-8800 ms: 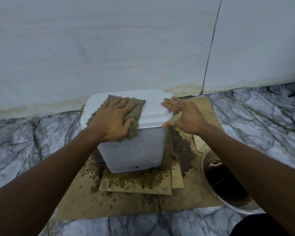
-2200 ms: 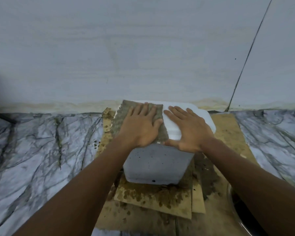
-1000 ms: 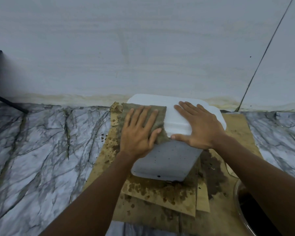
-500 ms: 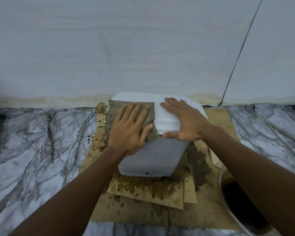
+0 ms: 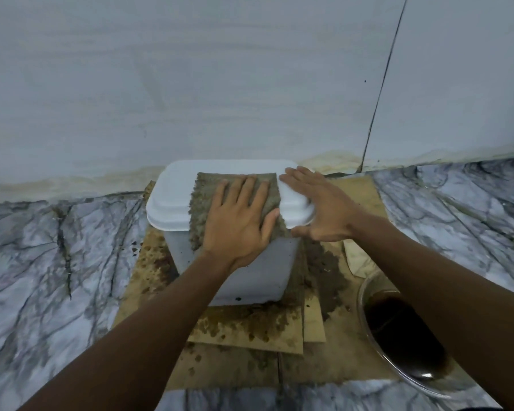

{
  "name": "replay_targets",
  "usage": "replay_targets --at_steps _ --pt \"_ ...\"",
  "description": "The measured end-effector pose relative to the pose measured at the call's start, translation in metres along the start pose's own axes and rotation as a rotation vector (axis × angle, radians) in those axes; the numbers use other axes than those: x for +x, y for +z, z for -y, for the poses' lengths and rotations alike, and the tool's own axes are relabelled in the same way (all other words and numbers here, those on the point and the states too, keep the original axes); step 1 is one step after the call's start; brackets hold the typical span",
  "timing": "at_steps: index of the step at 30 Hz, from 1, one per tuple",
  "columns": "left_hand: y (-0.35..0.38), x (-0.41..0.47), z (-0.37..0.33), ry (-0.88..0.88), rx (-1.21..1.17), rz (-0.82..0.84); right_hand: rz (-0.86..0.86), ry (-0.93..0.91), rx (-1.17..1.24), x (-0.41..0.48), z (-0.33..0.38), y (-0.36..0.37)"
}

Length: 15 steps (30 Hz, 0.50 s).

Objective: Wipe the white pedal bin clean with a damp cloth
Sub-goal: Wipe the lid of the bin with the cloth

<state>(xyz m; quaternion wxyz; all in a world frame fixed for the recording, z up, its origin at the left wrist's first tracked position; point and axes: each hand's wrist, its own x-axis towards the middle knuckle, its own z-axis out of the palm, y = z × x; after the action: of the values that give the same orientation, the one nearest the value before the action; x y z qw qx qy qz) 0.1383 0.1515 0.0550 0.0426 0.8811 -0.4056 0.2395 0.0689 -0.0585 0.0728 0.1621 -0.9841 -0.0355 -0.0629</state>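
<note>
A: Where's the bin?

B: White pedal bin (image 5: 172,200) stands on stained cardboard sheets (image 5: 244,327), back against the wall (image 5: 190,84). I've got the left hand (image 5: 238,223) flat, fingers spread, pressing the damp cloth (image 5: 199,203) on the lid and over its front edge.

A: Right side?

B: Right hand (image 5: 324,209) open, palm on the lid's right corner, gripping nothing. Glass bowl (image 5: 365,289) of dark water near, on the floor.

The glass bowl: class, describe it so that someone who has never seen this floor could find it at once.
Start at the white bin standing against the wall on stained cardboard. Look to its right, near the picture's lower right edge, partly under the person's right forearm. The bowl sits there: the only clear, round thing, holding dark brown liquid.
</note>
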Motion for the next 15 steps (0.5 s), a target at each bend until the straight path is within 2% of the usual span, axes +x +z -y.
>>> replay_targets --at_steps 3,6,11,15 --pt "-0.004 0.01 -0.003 0.043 -0.049 0.064 -0.015 0.021 0.028 -0.003 -0.003 0.0" --pt "-0.015 0.008 0.026 0.066 -0.132 0.126 -0.015 -0.007 0.04 -0.003 -0.003 0.001" --pt "-0.032 -0.015 0.107 -0.037 -0.176 0.199 -0.025 -0.021 0.027 -0.001 0.0 0.001" --pt "-0.037 -0.021 0.109 -0.085 -0.173 0.182 -0.034 -0.024 -0.011 0.003 0.004 0.004"
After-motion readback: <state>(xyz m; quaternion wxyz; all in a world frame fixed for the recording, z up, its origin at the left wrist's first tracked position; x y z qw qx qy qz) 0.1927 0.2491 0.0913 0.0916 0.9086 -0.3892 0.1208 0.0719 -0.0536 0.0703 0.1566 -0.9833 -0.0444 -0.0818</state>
